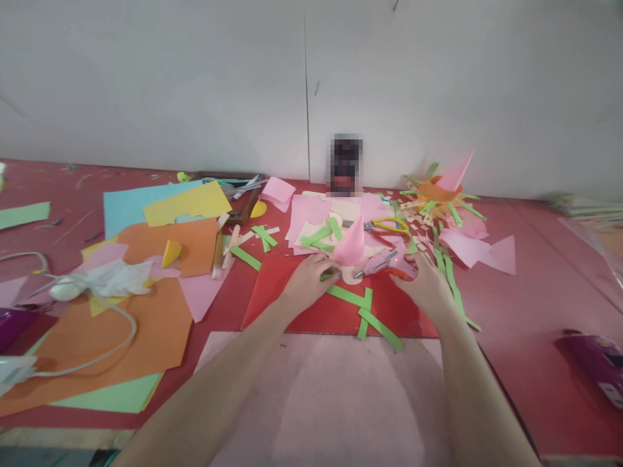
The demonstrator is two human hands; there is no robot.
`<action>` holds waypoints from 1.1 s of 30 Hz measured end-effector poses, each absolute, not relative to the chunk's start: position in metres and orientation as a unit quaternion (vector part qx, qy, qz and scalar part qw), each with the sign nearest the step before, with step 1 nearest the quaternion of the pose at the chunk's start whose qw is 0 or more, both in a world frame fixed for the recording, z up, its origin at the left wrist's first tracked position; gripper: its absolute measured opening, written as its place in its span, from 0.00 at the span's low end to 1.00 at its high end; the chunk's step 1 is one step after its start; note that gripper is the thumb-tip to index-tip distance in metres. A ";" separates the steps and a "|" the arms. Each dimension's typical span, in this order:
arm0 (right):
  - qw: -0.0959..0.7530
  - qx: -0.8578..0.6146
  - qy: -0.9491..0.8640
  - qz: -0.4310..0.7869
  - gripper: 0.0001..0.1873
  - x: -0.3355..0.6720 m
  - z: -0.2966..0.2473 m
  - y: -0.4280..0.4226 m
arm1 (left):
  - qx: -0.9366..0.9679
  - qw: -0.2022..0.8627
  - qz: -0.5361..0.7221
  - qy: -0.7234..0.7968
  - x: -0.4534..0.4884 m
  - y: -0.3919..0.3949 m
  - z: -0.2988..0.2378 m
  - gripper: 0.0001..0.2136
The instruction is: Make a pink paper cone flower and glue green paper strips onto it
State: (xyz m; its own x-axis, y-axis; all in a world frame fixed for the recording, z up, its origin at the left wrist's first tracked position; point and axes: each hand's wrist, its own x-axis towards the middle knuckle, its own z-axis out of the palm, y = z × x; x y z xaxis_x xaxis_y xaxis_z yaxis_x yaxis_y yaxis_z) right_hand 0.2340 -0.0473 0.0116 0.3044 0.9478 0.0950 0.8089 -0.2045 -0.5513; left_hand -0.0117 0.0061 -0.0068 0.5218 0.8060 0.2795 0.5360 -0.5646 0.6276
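My right hand (428,282) is wrapped round a pink glue gun (382,261), its metal nozzle pointing left. The nozzle tip lies over a small cream paper disc (352,276). Just behind the disc stands a pink paper cone (351,244), point up. My left hand (310,280) is closed left of the cone, fingertips beside its base. A bit of green paper shows at those fingers, but what they pinch is partly hidden. Several green paper strips (348,296) lie across the red board (302,318) in front of the hands.
Yellow-handled scissors (389,225) lie among paper scraps behind the glue gun. At the back right sits an orange paper piece (435,188) with green strips and a pink cone. Orange sheets (160,324) and a white cable (134,331) spread left. A purple object (596,370) rests far right.
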 end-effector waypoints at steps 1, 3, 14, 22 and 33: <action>0.262 -0.766 -0.572 0.132 0.20 0.234 0.012 -0.047 | 0.839 0.240 0.284 0.397 -0.012 0.006 -0.007 0.04; 0.262 -0.770 -0.568 0.127 0.21 0.233 0.013 -0.048 | 0.841 0.237 0.285 0.394 -0.012 0.006 -0.006 0.04; 0.260 -0.768 -0.576 0.107 0.22 0.232 0.011 -0.045 | 0.862 0.229 0.253 0.376 -0.009 0.004 -0.004 0.06; 0.258 -0.780 -0.564 0.083 0.23 0.225 0.007 -0.043 | 0.867 0.287 0.182 0.365 -0.019 0.000 0.015 0.12; 0.332 -0.810 -0.461 0.143 0.25 0.256 0.003 -0.040 | 0.861 0.321 0.172 0.356 -0.020 0.001 0.020 0.12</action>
